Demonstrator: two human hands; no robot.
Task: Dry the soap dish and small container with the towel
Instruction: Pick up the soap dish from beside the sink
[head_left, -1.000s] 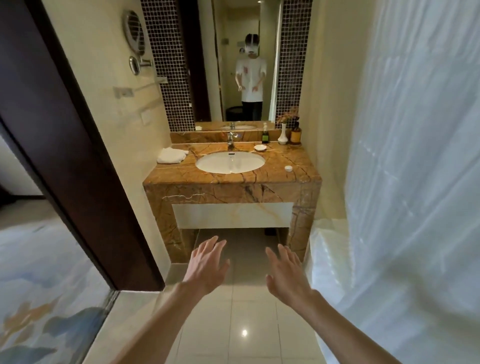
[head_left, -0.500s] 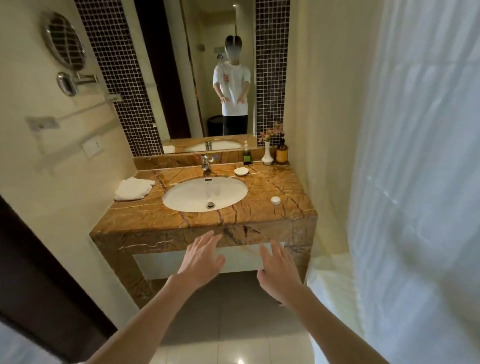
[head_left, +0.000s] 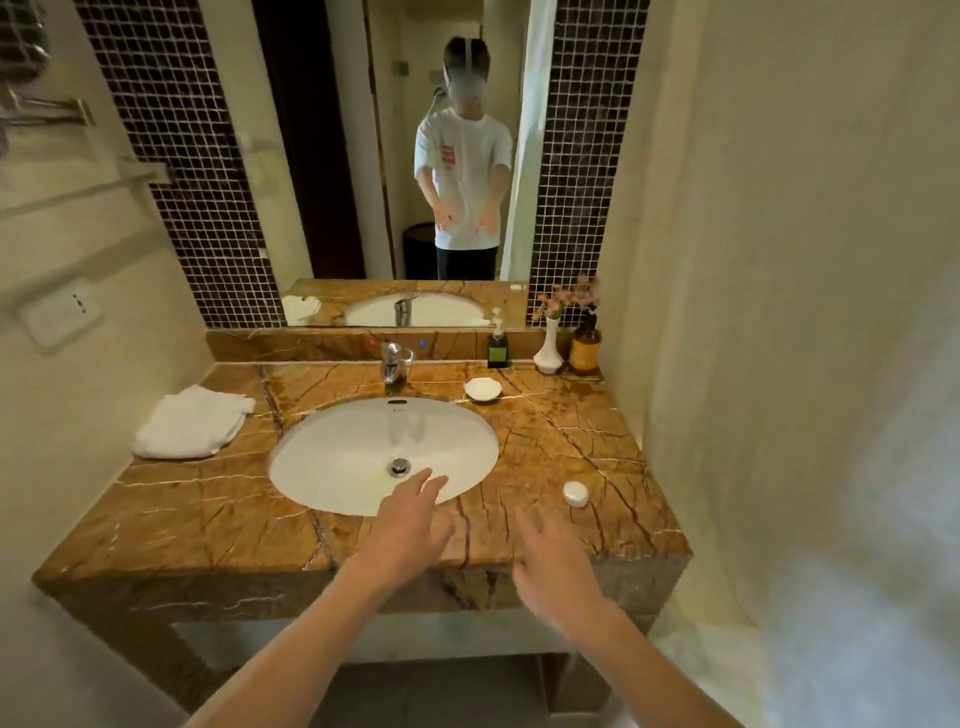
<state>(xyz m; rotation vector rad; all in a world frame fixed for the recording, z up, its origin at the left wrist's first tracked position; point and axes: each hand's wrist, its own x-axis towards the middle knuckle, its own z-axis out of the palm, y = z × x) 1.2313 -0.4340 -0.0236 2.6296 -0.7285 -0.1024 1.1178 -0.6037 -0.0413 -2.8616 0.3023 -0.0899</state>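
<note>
Both hands, left (head_left: 410, 525) and right (head_left: 553, 564), held empty, fingers spread, over bench (head_left: 208, 519); towel (head_left: 192, 423), dish (head_left: 483, 389), container (head_left: 575, 493) untouched, presumably awaiting pickup.

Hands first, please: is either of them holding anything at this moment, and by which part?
Nothing is held: the left hand and right hand are open and empty above the counter.

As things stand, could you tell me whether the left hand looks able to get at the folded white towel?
Probably yes. The left hand is open and empty above the counter's front edge, and only bare marble counter lies between it and the folded white towel at the far left.
</note>
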